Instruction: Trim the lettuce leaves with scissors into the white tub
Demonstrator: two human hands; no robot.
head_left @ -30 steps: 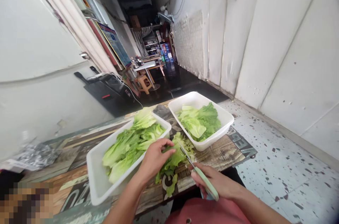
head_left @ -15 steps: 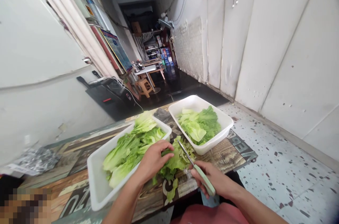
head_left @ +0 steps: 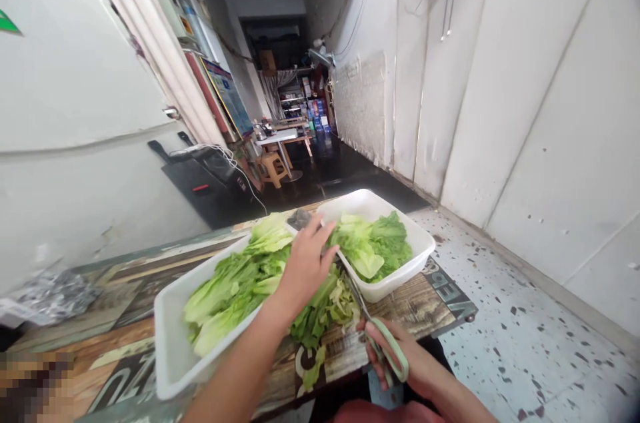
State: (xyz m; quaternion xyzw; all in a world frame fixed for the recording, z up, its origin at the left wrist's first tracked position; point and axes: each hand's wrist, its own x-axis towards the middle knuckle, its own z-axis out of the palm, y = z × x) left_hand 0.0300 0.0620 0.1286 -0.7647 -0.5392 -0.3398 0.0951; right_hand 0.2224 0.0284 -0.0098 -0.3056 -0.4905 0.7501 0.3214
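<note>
My left hand (head_left: 306, 268) is raised over the gap between two white plastic tubs, fingers apart, holding nothing, with its fingertips close to the far tub's rim. Below it, a loose pile of cut green lettuce (head_left: 325, 310) lies on the tabletop. The near tub (head_left: 170, 343) is full of long lettuce leaves (head_left: 235, 293), and the far tub (head_left: 395, 273) holds more leaves (head_left: 373, 248). My right hand (head_left: 395, 360) grips green-handled kitchen scissors (head_left: 383, 346), whose blades (head_left: 356, 296) point into the pile's edge.
The wood-print tabletop (head_left: 115, 336) ends at speckled terrazzo floor (head_left: 525, 323) on the right. A grey scrap (head_left: 300, 218) lies between the tubs, and crumpled foil (head_left: 50, 293) sits at the left end. White walls flank a narrow corridor with a stool (head_left: 273, 170).
My left hand has lifted off the lettuce pile and moved toward the far tub, its fingers spreading. The scissors have dropped slightly nearer me, and the view has tilted a little.
</note>
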